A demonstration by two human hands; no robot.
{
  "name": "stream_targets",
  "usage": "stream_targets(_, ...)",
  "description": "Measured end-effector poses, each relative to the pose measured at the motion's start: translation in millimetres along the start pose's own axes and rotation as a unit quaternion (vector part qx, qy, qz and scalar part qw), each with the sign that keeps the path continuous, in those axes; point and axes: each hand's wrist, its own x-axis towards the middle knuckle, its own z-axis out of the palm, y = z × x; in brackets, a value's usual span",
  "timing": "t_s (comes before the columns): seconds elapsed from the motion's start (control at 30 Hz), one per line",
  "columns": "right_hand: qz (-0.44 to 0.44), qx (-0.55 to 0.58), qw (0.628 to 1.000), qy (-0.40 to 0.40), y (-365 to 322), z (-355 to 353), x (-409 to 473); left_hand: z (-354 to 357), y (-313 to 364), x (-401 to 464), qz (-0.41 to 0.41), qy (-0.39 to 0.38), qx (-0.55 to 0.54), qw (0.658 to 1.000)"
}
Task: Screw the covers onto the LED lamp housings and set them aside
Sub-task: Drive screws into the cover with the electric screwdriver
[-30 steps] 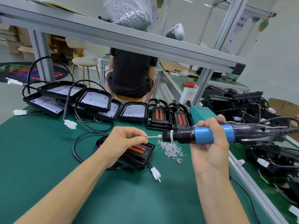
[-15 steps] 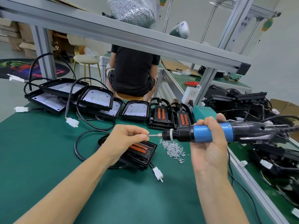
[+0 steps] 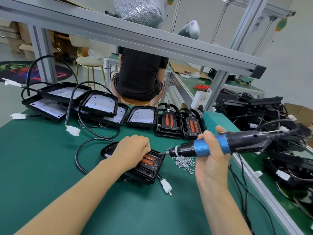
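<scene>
Lamp housing (image 3: 145, 168) lies under the left hand (image 3: 133, 150), fingers curled on it; right hand (image 3: 211, 156) grips the screwdriver (image 3: 220, 145) beside it

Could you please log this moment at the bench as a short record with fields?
Left hand: left hand rests on the lamp housing, steadying it
Right hand: right hand grips the electric screwdriver
Bit: tip at the housing's far right corner
Screws: loose screw pile on the green mat, right of the housing
Finished units: two covered housings standing at the back
Open units: uncovered housings on the far left
</scene>
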Motion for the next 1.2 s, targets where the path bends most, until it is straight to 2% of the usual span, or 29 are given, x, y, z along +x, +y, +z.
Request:
stream_targets(0.13,0.000,-0.010,1.000,-0.024,2.3,-2.1,1.2,6.8,-3.9,-11.4,0.028,0.011,0.007,1.000)
stream_targets(0.37,-0.007,-0.037,0.998,-0.049,4.2,3.0,0.7,13.1,-10.4,-26.9,0.078,0.075,-0.029,0.994)
stream_targets(0.7,0.002,-0.044,0.998,-0.052,7.0,3.3,2.0,14.6,-13.4,-26.2,0.088,0.082,-0.052,0.991)
stream_targets(1.03,0.019,-0.023,0.999,-0.033,6.2,0.4,-0.5,15.2,-17.2,-21.4,0.083,0.071,-0.063,0.992)
stream_targets(1.2,0.024,0.001,0.999,0.021,-0.1,-2.7,-2.3,6.6,-13.8,-13.8,0.064,0.019,-0.059,0.996)
